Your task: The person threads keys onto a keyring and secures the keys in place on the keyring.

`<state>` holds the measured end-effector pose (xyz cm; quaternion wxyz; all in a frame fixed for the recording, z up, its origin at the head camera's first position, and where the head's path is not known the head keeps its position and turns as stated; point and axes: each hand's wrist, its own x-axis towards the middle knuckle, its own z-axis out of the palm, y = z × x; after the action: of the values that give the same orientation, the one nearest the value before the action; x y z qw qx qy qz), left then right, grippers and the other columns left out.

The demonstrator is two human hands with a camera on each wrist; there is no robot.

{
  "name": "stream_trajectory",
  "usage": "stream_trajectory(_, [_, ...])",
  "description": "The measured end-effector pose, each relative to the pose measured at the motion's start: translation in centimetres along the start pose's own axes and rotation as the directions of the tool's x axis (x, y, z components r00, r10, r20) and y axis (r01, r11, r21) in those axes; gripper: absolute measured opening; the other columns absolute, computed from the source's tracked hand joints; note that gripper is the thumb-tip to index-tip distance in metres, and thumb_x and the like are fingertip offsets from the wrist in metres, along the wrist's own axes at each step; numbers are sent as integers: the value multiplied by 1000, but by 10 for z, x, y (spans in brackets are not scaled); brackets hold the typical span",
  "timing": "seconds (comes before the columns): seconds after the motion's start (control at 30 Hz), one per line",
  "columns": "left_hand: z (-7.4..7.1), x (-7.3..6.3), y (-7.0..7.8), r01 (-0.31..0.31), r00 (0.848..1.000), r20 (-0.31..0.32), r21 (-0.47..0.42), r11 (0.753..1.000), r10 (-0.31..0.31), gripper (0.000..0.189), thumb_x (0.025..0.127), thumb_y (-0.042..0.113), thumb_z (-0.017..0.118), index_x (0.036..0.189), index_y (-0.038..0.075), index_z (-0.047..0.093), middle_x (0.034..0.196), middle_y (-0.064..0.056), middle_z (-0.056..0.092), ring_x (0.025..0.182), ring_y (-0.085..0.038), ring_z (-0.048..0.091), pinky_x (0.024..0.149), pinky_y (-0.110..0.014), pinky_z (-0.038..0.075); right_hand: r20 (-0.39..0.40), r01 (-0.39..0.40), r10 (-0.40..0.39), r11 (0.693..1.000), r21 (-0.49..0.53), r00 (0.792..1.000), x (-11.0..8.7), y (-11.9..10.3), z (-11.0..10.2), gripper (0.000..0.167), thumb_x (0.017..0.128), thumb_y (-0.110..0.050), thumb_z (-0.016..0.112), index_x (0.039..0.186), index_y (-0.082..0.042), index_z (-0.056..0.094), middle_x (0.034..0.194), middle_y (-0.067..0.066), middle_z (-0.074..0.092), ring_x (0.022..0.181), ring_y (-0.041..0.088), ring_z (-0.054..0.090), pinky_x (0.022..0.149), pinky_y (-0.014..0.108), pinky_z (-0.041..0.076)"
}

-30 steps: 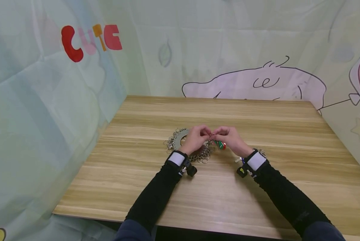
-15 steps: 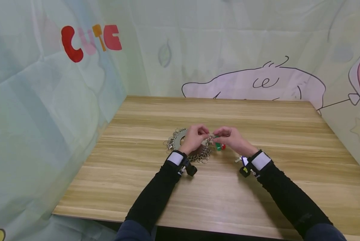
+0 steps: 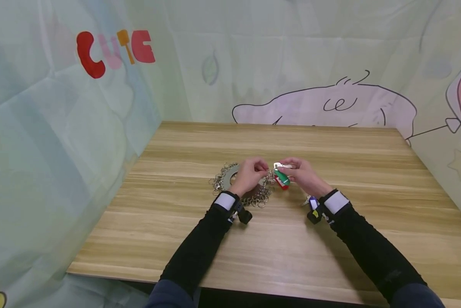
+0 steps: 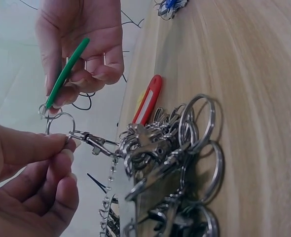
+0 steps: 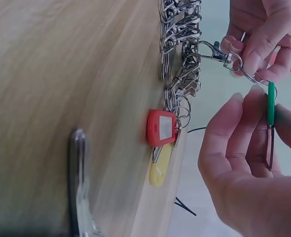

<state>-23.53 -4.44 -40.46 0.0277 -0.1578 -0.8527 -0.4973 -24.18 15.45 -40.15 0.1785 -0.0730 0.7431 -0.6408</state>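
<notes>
My left hand (image 3: 249, 176) pinches a steel key ring (image 4: 74, 121) between thumb and fingers. That ring hangs from a swivel clasp (image 4: 92, 141) on a flat metal disc (image 3: 227, 179) fringed with many clasps and rings. Close by on the right, my right hand (image 3: 302, 176) holds a green key tag (image 3: 282, 176) with a silver key (image 3: 279, 166). In the left wrist view the tag's small ring meets the pinched ring; whether it is threaded through is unclear. A red key tag (image 5: 160, 127) and a yellow one (image 5: 159, 172) sit beside the disc's fringe.
A blue key tag (image 3: 313, 203) with keys lies on the wooden table (image 3: 168, 214) near my right wrist. A printed cloth (image 3: 215, 55) hangs behind and at the left of the table.
My right hand has drawn a little to the right, lifting and turning the green tag so its key shows. The left hand stays nearly still at the ring.
</notes>
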Motion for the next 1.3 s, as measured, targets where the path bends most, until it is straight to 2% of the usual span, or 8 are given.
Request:
stream_trajectory(0.53, [1, 1, -1, 2, 1000, 12, 30, 1000, -2, 14, 85, 1, 68, 98, -1, 66, 92, -14, 71, 84, -23, 66, 75, -24, 52, -28, 38, -40, 997, -65, 999, 1, -2, -2, 36, 95, -18, 59, 123, 3, 52, 91, -7, 67, 78, 5, 62, 74, 23, 53])
stream_trajectory(0.67, [1, 1, 0, -24, 997, 79, 102, 994, 16, 16, 87, 0, 64, 102, -2, 63, 97, -15, 67, 87, -23, 62, 77, -25, 50, -77, 51, -66, 980, -192, 995, 6, -2, -3, 35, 93, -15, 62, 120, 6, 55, 92, 4, 70, 68, 5, 59, 62, 22, 51])
stream_trajectory(0.77, [2, 2, 2, -60, 980, 196, 191, 980, 22, 12, 87, 1, 64, 98, -1, 66, 95, -14, 67, 85, -21, 60, 74, -25, 48, -120, 28, -63, 961, -276, 991, 9, -4, -5, 34, 92, -13, 63, 119, 7, 57, 98, 18, 69, 60, 4, 55, 52, 20, 46])
stream_trajectory(0.9, [9, 1, 3, -105, 939, 344, 340, 934, -20, 10, 88, 9, 66, 94, 4, 72, 93, -8, 70, 82, -16, 59, 73, -24, 47, -129, -14, -25, 956, -294, 991, 11, -4, -7, 35, 93, -12, 62, 120, 9, 55, 109, 28, 64, 57, 5, 54, 49, 20, 47])
stream_trajectory(1.0, [17, 1, 2, -110, 922, 378, 456, 883, -81, 10, 89, 14, 66, 91, 8, 73, 90, -3, 70, 79, -12, 59, 70, -23, 46, -107, -40, 13, 968, -248, 994, 12, -2, -10, 37, 95, -10, 59, 124, 10, 50, 117, 33, 60, 57, 8, 59, 51, 22, 51])
stream_trajectory(1.17, [26, 2, 7, -103, 929, 344, 597, 796, -138, 14, 85, 20, 68, 75, 13, 61, 73, 4, 58, 69, -12, 54, 60, -26, 39, -81, -37, 17, 967, -250, 997, 9, -4, -21, 39, 96, -7, 54, 128, 13, 44, 120, 37, 58, 59, 12, 66, 54, 26, 55])
stream_trajectory(1.23, [29, 3, 9, -124, 936, 327, 645, 754, -126, 24, 83, 20, 68, 66, 15, 53, 67, 5, 51, 66, -12, 51, 58, -27, 38, -71, -16, -9, 937, -349, 997, 7, -5, -28, 32, 95, -8, 55, 120, 12, 52, 110, 34, 64, 58, 13, 65, 53, 27, 54])
stream_trajectory(1.3, [32, 4, 10, -143, 941, 319, 676, 723, -113, 32, 82, 19, 68, 60, 16, 45, 65, 5, 45, 66, -12, 49, 60, -29, 38, -41, 5, -28, 882, -471, 999, 6, -6, -35, 23, 93, -7, 57, 108, 10, 59, 93, 27, 69, 55, 13, 62, 50, 26, 51])
